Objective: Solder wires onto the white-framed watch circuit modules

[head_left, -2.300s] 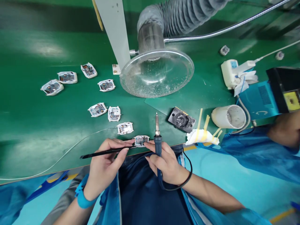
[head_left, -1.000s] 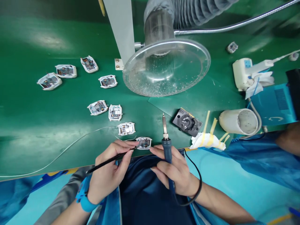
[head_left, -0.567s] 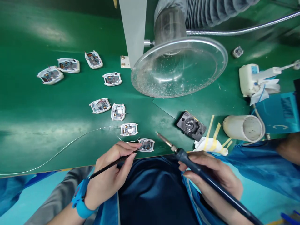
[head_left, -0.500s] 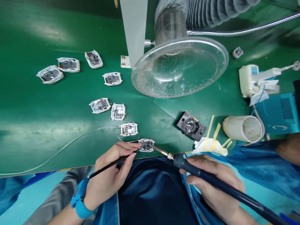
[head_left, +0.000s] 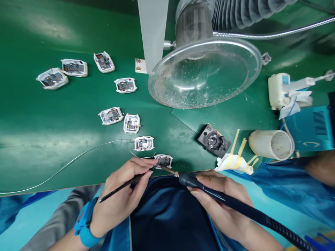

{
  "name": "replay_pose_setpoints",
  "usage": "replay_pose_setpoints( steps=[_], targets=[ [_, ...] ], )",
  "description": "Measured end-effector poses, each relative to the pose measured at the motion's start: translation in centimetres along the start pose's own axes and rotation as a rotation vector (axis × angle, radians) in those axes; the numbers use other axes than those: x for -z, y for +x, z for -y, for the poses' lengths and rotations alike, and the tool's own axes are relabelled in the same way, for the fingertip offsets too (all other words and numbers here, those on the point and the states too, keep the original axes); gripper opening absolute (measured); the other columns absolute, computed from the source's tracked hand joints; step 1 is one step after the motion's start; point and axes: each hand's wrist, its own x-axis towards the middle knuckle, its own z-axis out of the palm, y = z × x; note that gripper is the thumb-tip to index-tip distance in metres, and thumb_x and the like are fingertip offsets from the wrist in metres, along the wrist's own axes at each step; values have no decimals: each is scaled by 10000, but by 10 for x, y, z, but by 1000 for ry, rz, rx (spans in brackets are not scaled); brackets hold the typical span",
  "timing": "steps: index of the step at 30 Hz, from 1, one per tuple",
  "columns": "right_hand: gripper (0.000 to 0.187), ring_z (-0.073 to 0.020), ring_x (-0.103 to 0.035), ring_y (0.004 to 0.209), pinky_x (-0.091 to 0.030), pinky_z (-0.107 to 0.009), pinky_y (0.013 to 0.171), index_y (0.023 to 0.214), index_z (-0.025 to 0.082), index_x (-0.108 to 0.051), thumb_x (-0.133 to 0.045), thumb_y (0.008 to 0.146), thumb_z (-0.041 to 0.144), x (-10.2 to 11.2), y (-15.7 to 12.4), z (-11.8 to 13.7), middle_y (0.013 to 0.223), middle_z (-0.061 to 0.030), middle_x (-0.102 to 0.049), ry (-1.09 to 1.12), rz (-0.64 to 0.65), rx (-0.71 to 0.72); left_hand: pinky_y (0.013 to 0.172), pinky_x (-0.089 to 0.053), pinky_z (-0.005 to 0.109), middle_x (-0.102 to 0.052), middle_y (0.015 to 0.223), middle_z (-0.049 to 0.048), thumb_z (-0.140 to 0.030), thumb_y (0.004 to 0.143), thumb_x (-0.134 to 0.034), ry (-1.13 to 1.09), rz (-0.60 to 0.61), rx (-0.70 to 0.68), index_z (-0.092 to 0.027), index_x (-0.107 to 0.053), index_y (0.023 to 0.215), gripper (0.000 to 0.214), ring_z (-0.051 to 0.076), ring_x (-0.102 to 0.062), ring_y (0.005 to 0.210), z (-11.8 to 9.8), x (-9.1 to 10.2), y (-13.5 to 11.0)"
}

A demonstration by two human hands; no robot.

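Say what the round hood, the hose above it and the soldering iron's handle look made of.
Round hood: probably clear plastic, glossy; green surface shows through.
Hose: grey pleated fabric or plastic, matte, ribbed folds.
Soldering iron handle: dark plastic or rubber, faint sheen.

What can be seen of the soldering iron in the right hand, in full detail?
The soldering iron has a thin metal tip, a silver collar and a dark handle running into a black cable at lower right. It lies almost level, tip pointing left. The right hand holds the handle in a closed grip. The tip meets the white-cased circuit board on the green table, at its near edge.
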Motion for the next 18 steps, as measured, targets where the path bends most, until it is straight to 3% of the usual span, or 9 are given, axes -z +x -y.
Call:
replay_pose_setpoints(
  steps=[5,10,15,18],
  targets=[
    [291,-178,-796,622,-684,-236,652,920,236,-775,-553,1054,369,0,7,3,759,-1,-810,-10,93,-26,826,-661,270,-759,1083,52,-82,970,-603,-8,5,10,-248,-590,1047,184,197,-768,1069,1,0,-1],
    [264,-185,-796,631,-685,-252,631,915,235,-767,-577,1046,364,-2,7,3,758,-7,-808,5,69,-10,816,-663,282,-762,1093,45,-92,970,-603,-19,11,25,-265,-590,1050,191,202,-769,1069,2,0,-3],
    [203,-169,-801,677,-674,-226,655,941,218,-745,-625,1030,355,-3,5,4,779,-25,-813,42,-58,5,839,-654,258,-756,1103,42,-83,973,-599,-23,11,13,-247,-593,1049,181,184,-762,1086,2,-1,-3],
    [254,-165,-801,675,-671,-219,660,921,215,-762,-598,1041,368,-2,6,4,776,-18,-811,28,18,-16,849,-648,244,-752,1107,36,-87,979,-597,-20,11,7,-243,-592,1052,173,172,-756,1096,2,0,-3]
  ],
)
